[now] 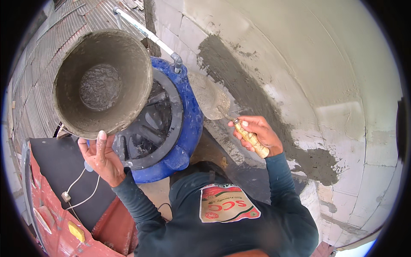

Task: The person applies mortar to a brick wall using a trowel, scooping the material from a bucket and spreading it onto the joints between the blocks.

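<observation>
From where I stand, the person's L hand [105, 160] has the near rim of a mortar-caked bucket [68, 85], thumb up over the edge, other fingers bent below, mostly hidden. Bucket's out front-left, mouth up, w/ a bit of wet grey mix [100, 87] at the bottom; it overlaps the black lid [156, 122] of a blue tank [192, 120], can't tell if they touch. R hand [265, 135] has its fingers wrapped round the pale handle of a trowel [210, 97], blade pointing fwd-left, btwn tank & wall; can't tell if it's on the wall. Dark mortar strip [244, 85] runs diag. along the light block wall [342, 128]. White pipe [145, 31] meets the tank top; corrugated roofing [36, 51] far left, yellow block [76, 231] lower left on red sheet metal [60, 214].
</observation>
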